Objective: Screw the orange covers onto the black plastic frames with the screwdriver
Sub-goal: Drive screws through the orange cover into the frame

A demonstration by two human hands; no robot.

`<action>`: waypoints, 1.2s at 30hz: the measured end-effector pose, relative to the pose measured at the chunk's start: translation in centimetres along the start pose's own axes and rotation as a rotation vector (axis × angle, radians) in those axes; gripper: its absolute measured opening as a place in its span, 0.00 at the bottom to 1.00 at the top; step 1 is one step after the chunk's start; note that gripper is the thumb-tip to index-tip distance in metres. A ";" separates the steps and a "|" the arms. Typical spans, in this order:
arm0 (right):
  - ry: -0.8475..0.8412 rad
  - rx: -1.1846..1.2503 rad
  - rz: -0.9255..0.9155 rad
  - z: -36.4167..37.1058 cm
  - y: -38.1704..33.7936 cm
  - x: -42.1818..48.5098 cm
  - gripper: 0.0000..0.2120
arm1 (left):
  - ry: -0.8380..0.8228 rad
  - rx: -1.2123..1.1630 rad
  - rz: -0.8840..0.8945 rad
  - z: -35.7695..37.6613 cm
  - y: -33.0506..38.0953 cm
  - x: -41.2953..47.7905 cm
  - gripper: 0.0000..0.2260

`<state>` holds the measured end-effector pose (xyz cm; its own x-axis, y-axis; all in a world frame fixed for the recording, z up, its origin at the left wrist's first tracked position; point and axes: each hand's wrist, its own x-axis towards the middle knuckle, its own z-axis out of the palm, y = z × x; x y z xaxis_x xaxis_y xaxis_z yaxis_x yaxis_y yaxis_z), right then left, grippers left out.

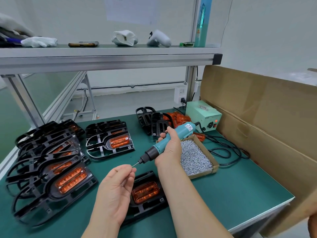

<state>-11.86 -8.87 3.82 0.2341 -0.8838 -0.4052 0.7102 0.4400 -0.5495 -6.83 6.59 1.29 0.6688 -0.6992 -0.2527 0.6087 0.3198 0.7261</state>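
Observation:
My right hand (pixel 169 148) grips a teal electric screwdriver (pixel 164 143), its bit pointing down-left. My left hand (pixel 118 184) pinches a small screw (pixel 133 166) at the tip of that bit. Below both hands a black plastic frame (pixel 149 206) lies on the green mat with an orange cover (pixel 145 192) seated in it; my left wrist hides its left part. A cardboard tray of screws (pixel 194 158) sits just right of my right hand.
Stacks of frames with orange covers (pixel 51 167) fill the left side; one more (pixel 109 140) lies at centre. Bare frames (pixel 152 121) and loose orange covers (pixel 178 117) sit at the back, beside the power supply (pixel 203 116). A large cardboard box (pixel 267 127) walls the right edge.

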 end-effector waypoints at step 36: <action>0.048 -0.086 -0.070 -0.2 0.1 -0.1 0.15 | 0.041 0.771 0.472 -0.5 -0.8 -0.3 0.13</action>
<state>-11.92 -8.71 3.69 0.1519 -0.9052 -0.3968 0.6637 0.3910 -0.6377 -7.35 6.86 0.45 0.8002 -0.5757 0.1681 -0.1779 0.0398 0.9832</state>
